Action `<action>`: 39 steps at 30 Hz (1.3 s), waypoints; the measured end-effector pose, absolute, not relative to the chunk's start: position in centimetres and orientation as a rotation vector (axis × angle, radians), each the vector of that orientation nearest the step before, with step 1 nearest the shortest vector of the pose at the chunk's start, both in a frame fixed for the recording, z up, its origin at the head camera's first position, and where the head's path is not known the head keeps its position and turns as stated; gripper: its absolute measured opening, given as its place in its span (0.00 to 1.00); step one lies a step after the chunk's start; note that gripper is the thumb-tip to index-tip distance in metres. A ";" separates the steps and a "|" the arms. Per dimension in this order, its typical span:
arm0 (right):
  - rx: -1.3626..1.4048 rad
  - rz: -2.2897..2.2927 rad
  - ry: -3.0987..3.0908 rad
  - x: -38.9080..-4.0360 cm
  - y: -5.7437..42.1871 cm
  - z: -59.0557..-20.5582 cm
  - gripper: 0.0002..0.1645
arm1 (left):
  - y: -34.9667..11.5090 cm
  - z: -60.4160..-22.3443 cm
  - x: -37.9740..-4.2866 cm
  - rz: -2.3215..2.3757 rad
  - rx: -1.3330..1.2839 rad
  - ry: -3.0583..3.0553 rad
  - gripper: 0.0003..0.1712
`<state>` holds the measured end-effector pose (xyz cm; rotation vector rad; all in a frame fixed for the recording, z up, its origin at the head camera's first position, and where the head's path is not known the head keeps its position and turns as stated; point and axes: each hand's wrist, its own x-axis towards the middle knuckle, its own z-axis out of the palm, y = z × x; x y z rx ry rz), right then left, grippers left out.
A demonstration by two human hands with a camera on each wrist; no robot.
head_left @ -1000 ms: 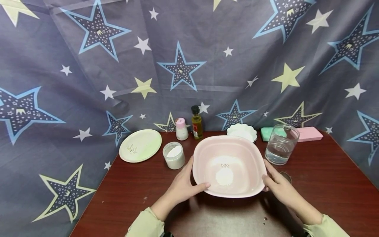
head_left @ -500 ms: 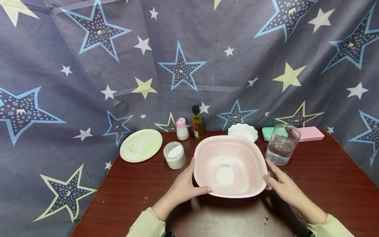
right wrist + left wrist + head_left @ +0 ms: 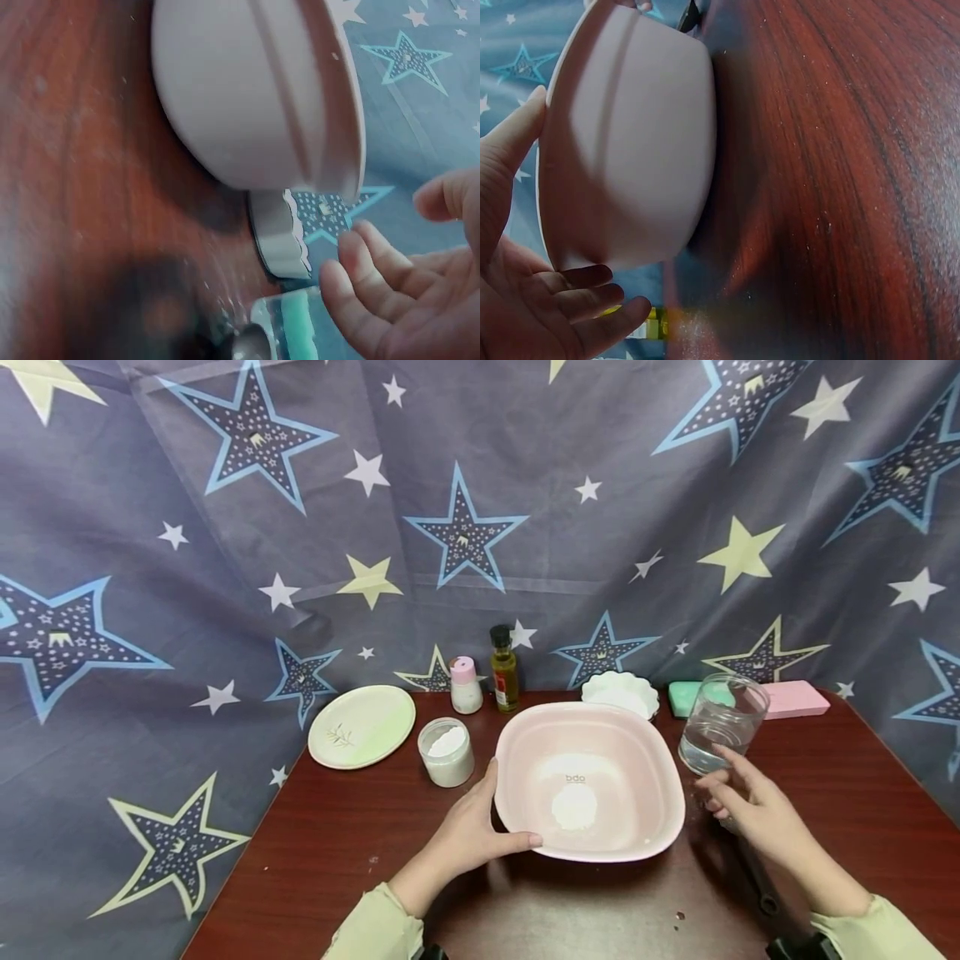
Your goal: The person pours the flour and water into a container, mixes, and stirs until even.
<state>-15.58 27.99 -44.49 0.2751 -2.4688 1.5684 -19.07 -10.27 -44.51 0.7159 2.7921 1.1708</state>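
Observation:
A pale pink basin [image 3: 645, 789] with a patch of white powder [image 3: 573, 807] in it stands on the dark red table. My left hand [image 3: 465, 835] grips its left side, thumb on the near rim and fingers around the far side. In the left wrist view the basin wall [image 3: 641, 135] fills the space beyond the hand. Off the basin's right side, my right hand [image 3: 757, 818] hovers with loosely bent fingers, holding nothing. Just beyond its fingertips is a glass of water [image 3: 720, 722]. Beneath that hand lies a dark-handled spoon [image 3: 753, 872], partly hidden; its metal bowl [image 3: 253, 343] shows in the right wrist view.
Behind the basin sits a white scalloped bowl [image 3: 621, 691]. Green [image 3: 682, 697] and pink [image 3: 798, 699] blocks lie at the back right. Towards the left are an oil bottle [image 3: 505, 672], a pink-capped shaker [image 3: 465, 687], a jar of white powder [image 3: 446, 756] and a plate [image 3: 362, 727].
My right hand has let go of the basin's right side and moved right, over the dark-handled spoon. My left hand keeps its hold, and the basin stays in place.

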 end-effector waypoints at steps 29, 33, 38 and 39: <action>-0.233 1.276 -2.467 -21.0 31.2 -45.6 0.63 | -10.5 -44.6 -19.1 1.173 0.746 2.794 0.71; -0.320 1.315 -2.454 -21.7 31.1 -45.6 0.63 | -10.4 -44.4 -19.0 1.181 0.745 2.787 0.71; -0.389 1.404 -2.462 -22.3 31.3 -45.7 0.65 | -10.5 -44.5 -19.0 1.167 0.725 2.794 0.71; -0.393 1.412 -2.466 -22.4 31.4 -45.8 0.66 | -10.4 -44.5 -19.0 1.164 0.725 2.797 0.71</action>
